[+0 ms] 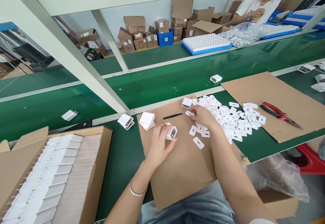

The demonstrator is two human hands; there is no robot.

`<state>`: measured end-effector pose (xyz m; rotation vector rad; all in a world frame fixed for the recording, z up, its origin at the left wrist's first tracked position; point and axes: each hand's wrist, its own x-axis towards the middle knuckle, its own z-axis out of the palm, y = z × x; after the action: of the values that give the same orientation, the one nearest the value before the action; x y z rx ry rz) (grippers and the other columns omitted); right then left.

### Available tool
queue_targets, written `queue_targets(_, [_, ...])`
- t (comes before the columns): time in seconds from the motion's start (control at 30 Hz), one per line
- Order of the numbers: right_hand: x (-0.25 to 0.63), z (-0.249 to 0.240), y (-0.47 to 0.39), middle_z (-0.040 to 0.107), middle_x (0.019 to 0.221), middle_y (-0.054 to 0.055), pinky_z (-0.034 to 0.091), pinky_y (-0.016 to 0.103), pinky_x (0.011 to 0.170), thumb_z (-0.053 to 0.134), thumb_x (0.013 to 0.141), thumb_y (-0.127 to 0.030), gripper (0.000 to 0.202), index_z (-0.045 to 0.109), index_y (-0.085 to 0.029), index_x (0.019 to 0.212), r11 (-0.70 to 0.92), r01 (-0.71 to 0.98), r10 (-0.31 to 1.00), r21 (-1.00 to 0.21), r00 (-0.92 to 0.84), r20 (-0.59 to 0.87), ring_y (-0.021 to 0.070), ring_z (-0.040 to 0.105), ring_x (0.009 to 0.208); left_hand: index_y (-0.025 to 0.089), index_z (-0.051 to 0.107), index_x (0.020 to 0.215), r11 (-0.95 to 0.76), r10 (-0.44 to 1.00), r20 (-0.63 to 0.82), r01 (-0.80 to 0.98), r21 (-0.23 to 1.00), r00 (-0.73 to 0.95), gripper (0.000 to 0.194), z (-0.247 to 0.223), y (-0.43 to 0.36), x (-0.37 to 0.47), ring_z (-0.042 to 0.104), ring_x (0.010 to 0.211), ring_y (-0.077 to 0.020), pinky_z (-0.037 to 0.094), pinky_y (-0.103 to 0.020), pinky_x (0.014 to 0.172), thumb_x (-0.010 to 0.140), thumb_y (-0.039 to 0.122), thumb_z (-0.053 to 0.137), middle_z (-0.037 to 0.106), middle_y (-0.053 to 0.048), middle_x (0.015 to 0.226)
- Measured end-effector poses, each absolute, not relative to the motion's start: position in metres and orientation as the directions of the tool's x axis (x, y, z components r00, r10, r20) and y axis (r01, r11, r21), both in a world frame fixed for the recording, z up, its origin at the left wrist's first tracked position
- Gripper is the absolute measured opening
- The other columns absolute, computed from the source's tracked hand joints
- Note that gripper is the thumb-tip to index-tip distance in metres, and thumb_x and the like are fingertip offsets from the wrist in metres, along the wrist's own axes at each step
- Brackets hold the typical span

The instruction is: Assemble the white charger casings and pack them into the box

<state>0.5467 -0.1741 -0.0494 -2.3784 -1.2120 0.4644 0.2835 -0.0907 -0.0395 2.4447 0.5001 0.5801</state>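
Observation:
My left hand (159,145) holds a white charger housing (172,133) between thumb and fingers, its open end with inner parts turned to the right. In my right hand (202,116) a small white slotted end plate (189,113) is pinched at the fingertips. Just beyond it stands another open charger housing (187,102). Black tweezers (173,116) lie between the hands on a cardboard sheet (182,173). Many loose end plates (236,124) are heaped to the right of my right hand. Stacked charger housings (147,119) sit left of the tweezers, with more housings (125,121) beside them.
Red-handled pliers (279,114) rest on a second cardboard sheet (299,102). At left, a carton (103,163) holds rows of white chargers. Behind runs a green conveyor belt (157,87) carrying a few chargers. A metal post (76,54) slants down at left. Across the belt is a co-worker (254,7).

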Motion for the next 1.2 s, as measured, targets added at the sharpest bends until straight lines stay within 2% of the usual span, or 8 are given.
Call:
queue_targets(0.17, [0.543,-0.04,-0.175,0.063,0.077,0.003,0.031,0.03,0.059,0.05,0.087,-0.017,0.011,0.06,-0.021,0.084,-0.546,0.648,0.811,-0.532,0.569,-0.139,0.0186,0.055,0.068,0.025,0.051,0.131,-0.484,0.54,0.19,0.118,0.867,0.82,0.03,-0.041,-0.101,0.279,0.061,0.11,-0.0242,0.05,-0.04,0.094,0.104,0.035,0.044,0.061,-0.01,0.123])
queue_targets(0.23, [0.542,-0.04,-0.175,0.065,0.081,0.004,0.032,0.03,0.059,0.049,0.088,-0.018,0.013,0.061,-0.021,0.088,-0.553,0.642,0.805,-0.532,0.576,-0.143,0.0194,0.056,0.07,0.025,0.052,0.13,-0.352,0.586,0.126,0.111,0.929,0.801,0.032,-0.045,-0.101,0.277,0.062,0.107,-0.0232,0.051,-0.037,0.09,0.105,0.041,0.039,0.062,-0.01,0.123])
queue_targets(0.4, [0.543,-0.048,-0.176,0.065,0.105,0.007,0.034,0.029,0.06,0.062,0.078,-0.014,0.022,0.06,-0.021,0.098,-0.528,0.689,0.823,-0.497,0.559,-0.1,0.0185,0.059,0.077,0.023,0.055,0.124,-0.192,0.606,0.06,0.072,0.979,0.794,0.04,-0.048,-0.098,0.276,0.062,0.102,-0.0237,0.051,-0.036,0.086,0.103,0.053,0.039,0.062,-0.01,0.122])
queue_targets(0.63, [0.539,-0.039,-0.177,0.065,0.088,0.003,0.032,0.028,0.057,0.063,0.073,-0.015,0.018,0.057,-0.02,0.089,-0.534,0.674,0.821,-0.51,0.558,-0.121,0.0167,0.055,0.069,0.021,0.057,0.124,-0.165,0.572,0.211,-0.142,0.976,0.793,0.041,-0.047,-0.1,0.278,0.062,0.102,-0.023,0.05,-0.035,0.087,0.101,0.052,0.043,0.063,-0.011,0.121])
queue_targets(0.73, [0.531,-0.028,-0.178,0.064,0.088,0.001,0.037,0.028,0.059,0.064,0.076,-0.021,0.019,0.06,-0.021,0.094,-0.411,0.609,0.865,-0.678,0.495,-0.08,0.0158,0.055,0.068,0.022,0.057,0.125,-0.213,0.559,0.274,-0.184,0.96,0.783,0.041,-0.047,-0.101,0.277,0.06,0.106,-0.0245,0.05,-0.035,0.086,0.1,0.052,0.045,0.062,-0.011,0.122])
queue_targets(0.87, [0.512,-0.011,-0.178,0.059,0.091,0.0,0.042,0.028,0.062,0.062,0.08,-0.022,0.022,0.064,-0.023,0.102,-0.092,0.474,0.944,-0.876,0.323,0.076,0.0133,0.05,0.066,0.023,0.058,0.125,-0.247,0.543,0.315,-0.21,0.946,0.778,0.041,-0.044,-0.099,0.275,0.056,0.116,-0.0279,0.049,-0.037,0.091,0.1,0.052,0.046,0.06,-0.011,0.123])
queue_targets(1.03, [0.488,0.006,-0.18,0.056,0.093,0.002,0.043,0.028,0.064,0.065,0.085,-0.021,0.022,0.067,-0.024,0.107,0.144,0.315,0.963,-0.938,0.175,0.206,0.0142,0.05,0.074,0.023,0.057,0.124,-0.231,0.558,0.295,-0.196,0.953,0.776,0.041,-0.043,-0.098,0.275,0.056,0.112,-0.0279,0.047,-0.038,0.091,0.099,0.053,0.047,0.058,-0.011,0.124])
queue_targets(1.2, [0.474,0.008,-0.181,0.056,0.105,0.004,0.047,0.029,0.069,0.072,0.087,-0.023,0.028,0.07,-0.027,0.115,0.186,0.265,0.98,-0.946,0.02,0.198,0.0125,0.051,0.073,0.022,0.056,0.123,-0.163,0.643,0.198,-0.121,0.979,0.74,0.047,-0.048,-0.096,0.277,0.057,0.103,-0.0266,0.045,-0.038,0.089,0.099,0.06,0.04,0.06,-0.009,0.115])
